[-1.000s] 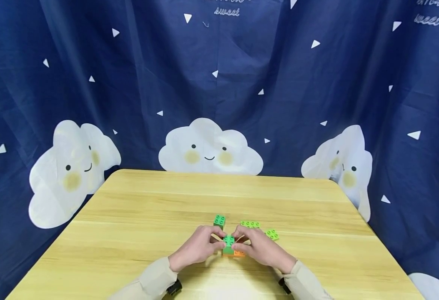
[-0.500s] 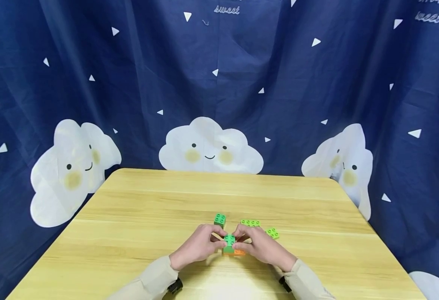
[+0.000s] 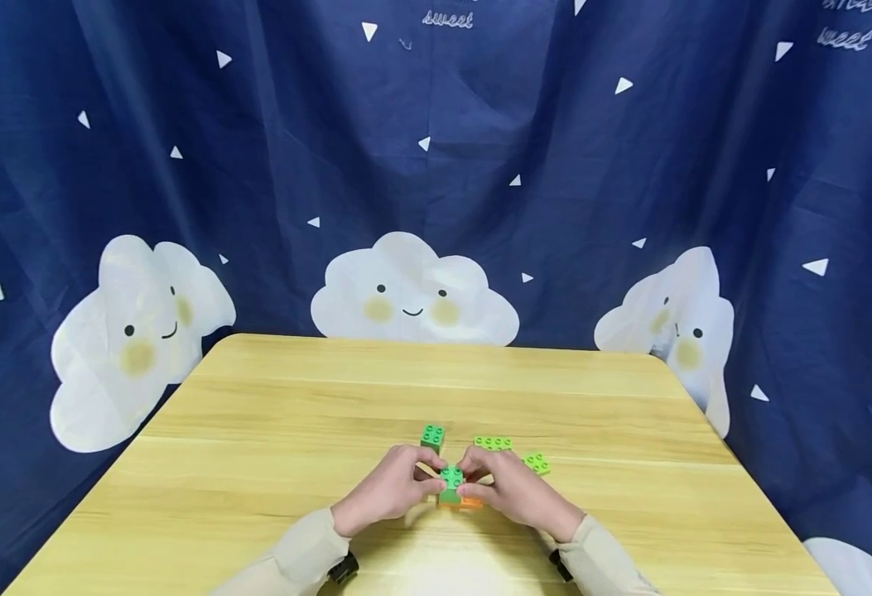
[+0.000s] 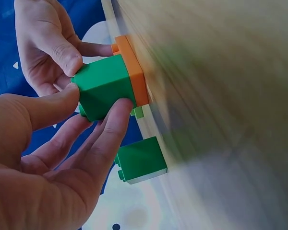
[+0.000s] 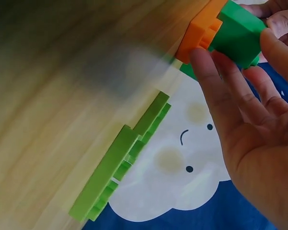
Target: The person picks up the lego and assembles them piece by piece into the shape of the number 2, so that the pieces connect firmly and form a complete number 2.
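A green toy building brick (image 3: 451,478) sits on one end of a flat orange brick (image 3: 473,502) on the table, in front of me. From the left, my left hand (image 3: 387,490) pinches the green brick between thumb and fingers. My right hand (image 3: 516,490) grips it from the other side. In the right wrist view, a finger of that hand touches the orange brick (image 5: 199,33) near its studs. The left wrist view shows the green brick (image 4: 105,84) flush against the orange one, with both thumbs near its studded top.
Just behind the left hand stands a second dark green brick (image 3: 433,437). Flat lime green bricks, a longer one (image 3: 493,444) and a shorter one (image 3: 537,463), lie behind the right hand. The wooden table (image 3: 294,406) ends at a dark blue curtain (image 3: 436,108) with clouds.
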Tool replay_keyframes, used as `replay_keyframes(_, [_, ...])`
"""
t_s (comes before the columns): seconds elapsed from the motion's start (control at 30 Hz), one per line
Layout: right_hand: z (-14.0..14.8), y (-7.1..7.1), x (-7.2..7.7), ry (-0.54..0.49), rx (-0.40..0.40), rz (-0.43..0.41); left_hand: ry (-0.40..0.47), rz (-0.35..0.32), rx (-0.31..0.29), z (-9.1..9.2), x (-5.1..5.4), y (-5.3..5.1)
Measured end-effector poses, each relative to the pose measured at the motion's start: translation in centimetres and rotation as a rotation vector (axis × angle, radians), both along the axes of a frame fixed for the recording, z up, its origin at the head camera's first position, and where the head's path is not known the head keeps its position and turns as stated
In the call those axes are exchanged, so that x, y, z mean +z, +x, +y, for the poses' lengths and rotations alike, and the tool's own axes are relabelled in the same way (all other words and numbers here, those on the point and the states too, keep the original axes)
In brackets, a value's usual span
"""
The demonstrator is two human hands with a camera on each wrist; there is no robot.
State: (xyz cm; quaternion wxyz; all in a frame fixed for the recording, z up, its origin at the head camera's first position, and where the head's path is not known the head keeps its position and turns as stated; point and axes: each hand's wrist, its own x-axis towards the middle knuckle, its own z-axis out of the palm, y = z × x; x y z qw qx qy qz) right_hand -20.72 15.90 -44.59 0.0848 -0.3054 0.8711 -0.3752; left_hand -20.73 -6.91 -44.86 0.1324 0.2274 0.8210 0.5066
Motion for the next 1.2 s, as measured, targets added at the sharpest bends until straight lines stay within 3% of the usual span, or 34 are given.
replay_keyframes(0.47, [1.0,-0.4,1.3,0.038,0.016,0.019,-0.009,0.010,-0.007,0.0,0.1,-0.1])
replay_keyframes(0.93, [4.8,-1.1,4.5,0.000,-0.052,0.198,-0.034,0.024,0.003,-0.2,0.2,0.0])
replay_keyframes(1.2, [8.0,-2.0,5.1,-0.002,-0.088,0.284,-0.041,0.025,0.005,-0.1,0.1,0.1])
